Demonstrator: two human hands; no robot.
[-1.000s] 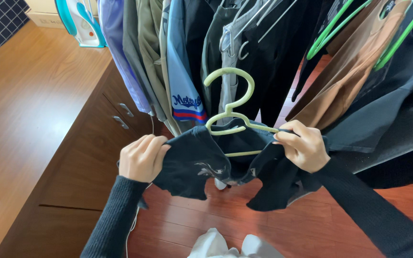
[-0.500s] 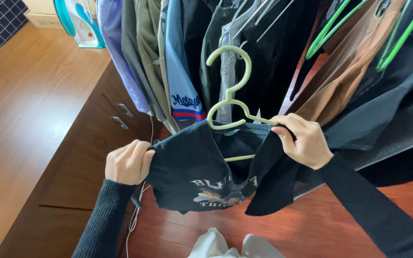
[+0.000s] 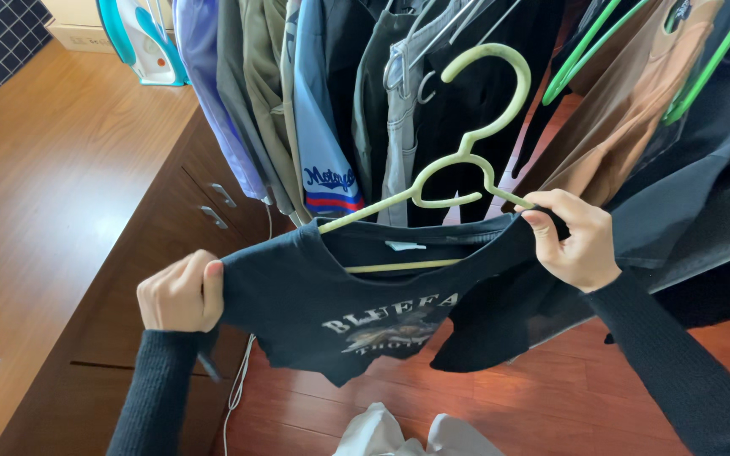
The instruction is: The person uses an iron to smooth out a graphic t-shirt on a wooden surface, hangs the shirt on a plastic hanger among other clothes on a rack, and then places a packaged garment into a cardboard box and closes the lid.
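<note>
Single head-worn view, looking steeply down and forward from wearer's own standpoint. Close range: left hand and right hand fill mid-frame. Wooden cabinet top at left, hanging clothes across top, floor below.

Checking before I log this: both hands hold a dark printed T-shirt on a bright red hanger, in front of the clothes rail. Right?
Not quite. In the head view the hanger is pale yellow-green, not red. The left hand and right hand do hold the dark printed T-shirt before the hanging clothes.
</note>
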